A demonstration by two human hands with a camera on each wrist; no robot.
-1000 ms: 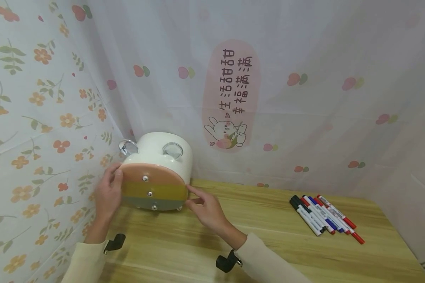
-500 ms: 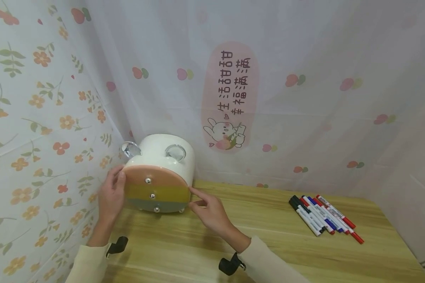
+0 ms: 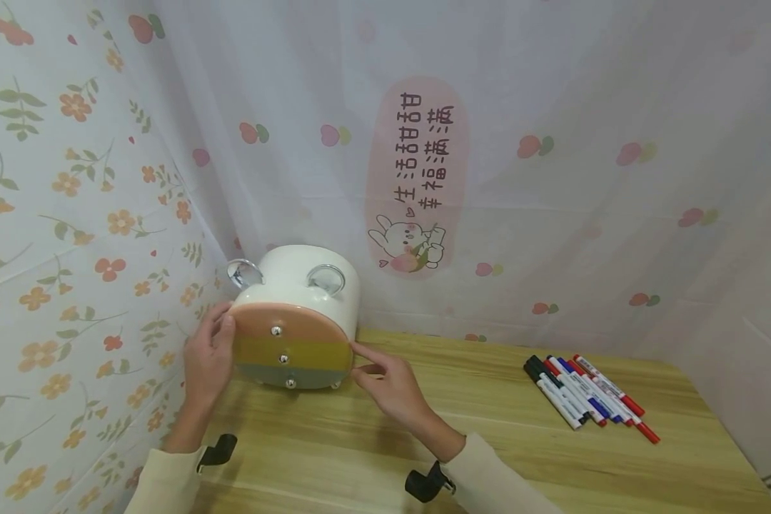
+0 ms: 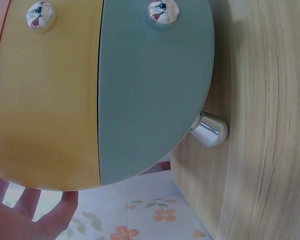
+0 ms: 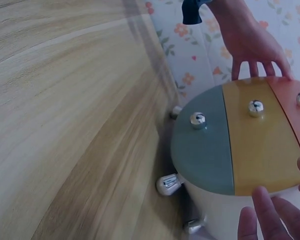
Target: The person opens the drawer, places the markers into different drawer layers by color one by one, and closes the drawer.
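Note:
A small rounded white drawer cabinet (image 3: pixel 308 285) stands on the table at the left, in the corner by the curtains. Its front has pink, mustard (image 4: pixel 50 100) and grey-green (image 4: pixel 150 90) drawers, each with a round silver knob. Two silver rings rise from its top, and short silver feet (image 5: pixel 169 184) hold it up. My left hand (image 3: pixel 208 360) touches its left side, thumb by the front edge. On the opposite side my right hand (image 3: pixel 395 389) presses with extended fingers, the index fingertip at the front's edge. The cabinet's back is hidden.
Several markers (image 3: pixel 585 392) with black, red and blue caps lie side by side at the right of the wooden table (image 3: pixel 488 435). Printed curtains (image 3: pixel 501 178) hang close behind the cabinet and along its left. A black wrist mount (image 3: pixel 427 482) sits on each sleeve.
The cabinet has slid a little to the right and slightly nearer, with both hands staying on its sides. The markers have not moved on the table.

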